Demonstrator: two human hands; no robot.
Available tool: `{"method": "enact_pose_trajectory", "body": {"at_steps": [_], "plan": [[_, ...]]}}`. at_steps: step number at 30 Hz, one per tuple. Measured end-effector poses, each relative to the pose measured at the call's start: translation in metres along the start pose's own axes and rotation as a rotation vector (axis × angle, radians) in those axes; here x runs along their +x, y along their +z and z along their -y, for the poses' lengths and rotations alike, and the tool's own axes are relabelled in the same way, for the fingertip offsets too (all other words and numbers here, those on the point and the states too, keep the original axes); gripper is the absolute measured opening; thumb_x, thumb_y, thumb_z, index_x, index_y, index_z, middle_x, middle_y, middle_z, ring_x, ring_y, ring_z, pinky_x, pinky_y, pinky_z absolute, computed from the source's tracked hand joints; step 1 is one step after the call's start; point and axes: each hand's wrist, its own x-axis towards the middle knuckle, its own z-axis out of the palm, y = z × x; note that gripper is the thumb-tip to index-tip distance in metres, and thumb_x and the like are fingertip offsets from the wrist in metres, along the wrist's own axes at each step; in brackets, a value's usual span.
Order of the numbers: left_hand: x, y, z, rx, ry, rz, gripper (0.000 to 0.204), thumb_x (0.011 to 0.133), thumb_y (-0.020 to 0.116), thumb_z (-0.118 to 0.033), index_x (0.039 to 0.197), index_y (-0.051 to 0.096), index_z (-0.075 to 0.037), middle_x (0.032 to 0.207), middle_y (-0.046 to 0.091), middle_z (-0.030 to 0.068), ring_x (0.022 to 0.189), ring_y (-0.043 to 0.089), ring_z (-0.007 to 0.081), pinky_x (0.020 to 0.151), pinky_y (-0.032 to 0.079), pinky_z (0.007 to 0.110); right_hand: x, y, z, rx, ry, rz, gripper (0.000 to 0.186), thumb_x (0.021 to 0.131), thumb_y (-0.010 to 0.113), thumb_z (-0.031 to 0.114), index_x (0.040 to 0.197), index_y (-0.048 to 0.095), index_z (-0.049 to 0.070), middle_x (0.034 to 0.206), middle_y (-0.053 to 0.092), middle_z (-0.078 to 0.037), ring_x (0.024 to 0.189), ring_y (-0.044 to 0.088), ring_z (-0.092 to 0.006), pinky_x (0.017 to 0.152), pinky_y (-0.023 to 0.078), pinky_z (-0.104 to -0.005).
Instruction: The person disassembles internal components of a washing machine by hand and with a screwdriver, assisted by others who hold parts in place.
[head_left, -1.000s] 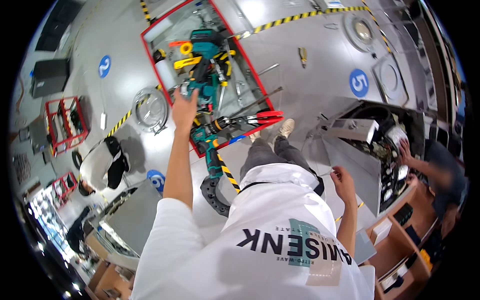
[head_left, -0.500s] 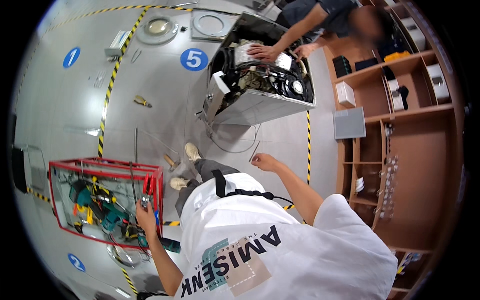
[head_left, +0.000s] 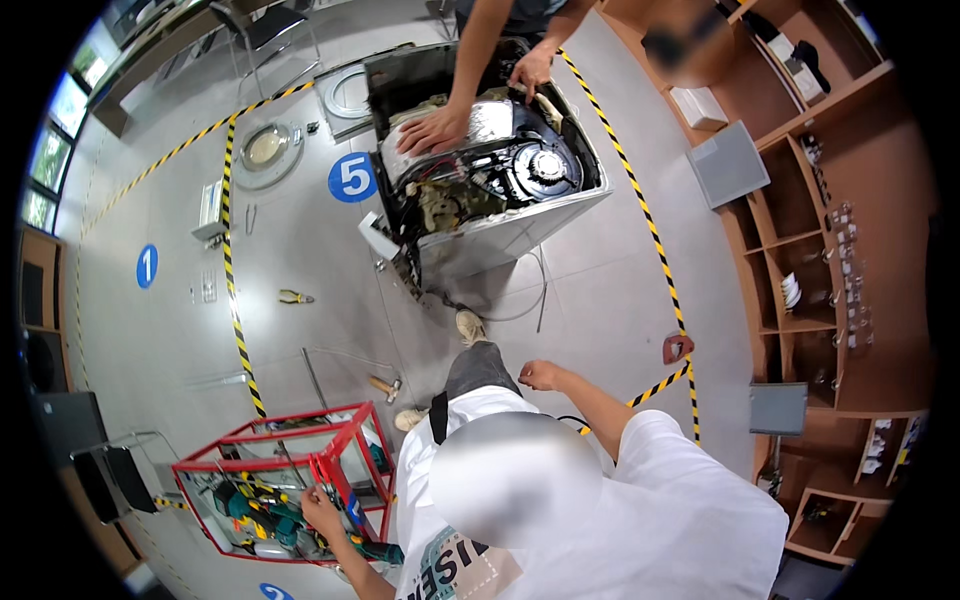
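My left hand (head_left: pixel 321 510) is at the near side of a red-framed clear box (head_left: pixel 352 440), closed around what look like red-handled pliers (head_left: pixel 319 470); their other end is hidden by my fingers. Inside the box lie several green and yellow power tools (head_left: pixel 235 500). My right hand (head_left: pixel 540 375) hangs over the floor in front of me, fingers curled in, with nothing visible in them. Ahead stands an opened washing machine (head_left: pixel 500 245) with black inner parts showing. A co-worker's hand (head_left: pixel 432 130) presses on its inner casing, and the other hand (head_left: pixel 532 70) reaches to its far rim.
A hammer (head_left: pixel 385 386) lies by my feet, and yellow-handled pliers (head_left: pixel 296 297) lie farther left. A grey hose (head_left: pixel 543 300) curls on the floor below the machine. A round door (head_left: pixel 268 155) lies at far left. Wooden shelves (head_left: pixel 820 400) line the right.
My view has shifted, so the machine and the box appear differently placed. My left hand stays by the box with the red-handled tool. The co-worker's hands remain on the machine.
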Motion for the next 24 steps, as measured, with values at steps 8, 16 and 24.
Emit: {"method": "enact_pose_trajectory", "body": {"at_steps": [8, 16, 24], "plan": [[-0.048, 0.066, -0.098, 0.047, -0.25, 0.191, 0.021, 0.085, 0.063, -0.016, 0.086, 0.061, 0.005, 0.068, 0.059, 0.0091, 0.058, 0.057, 0.0163, 0.055, 0.045, 0.029, 0.013, -0.05, -0.086, 0.072, 0.092, -0.106, 0.029, 0.081, 0.059, 0.028, 0.095, 0.069, 0.005, 0.085, 0.069, -0.015, 0.08, 0.067, -0.0272, 0.077, 0.051, -0.0378], [-0.045, 0.06, -0.176, 0.115, -0.367, 0.261, 0.021, 0.085, 0.064, -0.014, 0.086, 0.062, 0.006, 0.07, 0.061, 0.0091, 0.06, 0.057, 0.0149, 0.056, 0.046, 0.029, -0.004, -0.053, -0.124, 0.312, 0.348, 0.048, 0.032, 0.079, 0.055, 0.029, 0.095, 0.068, 0.005, 0.098, 0.066, -0.02, 0.096, 0.061, -0.0373, 0.086, 0.049, -0.0421], [-0.023, 0.062, -0.235, 0.112, -0.425, 0.293, 0.021, 0.087, 0.063, -0.016, 0.087, 0.063, 0.005, 0.07, 0.062, 0.0061, 0.061, 0.057, 0.0124, 0.057, 0.046, 0.027, 0.036, -0.054, -0.131, 0.338, 0.249, -0.053, 0.029, 0.08, 0.058, 0.027, 0.095, 0.068, 0.004, 0.082, 0.07, -0.013, 0.077, 0.068, -0.0258, 0.073, 0.052, -0.0345]]}}
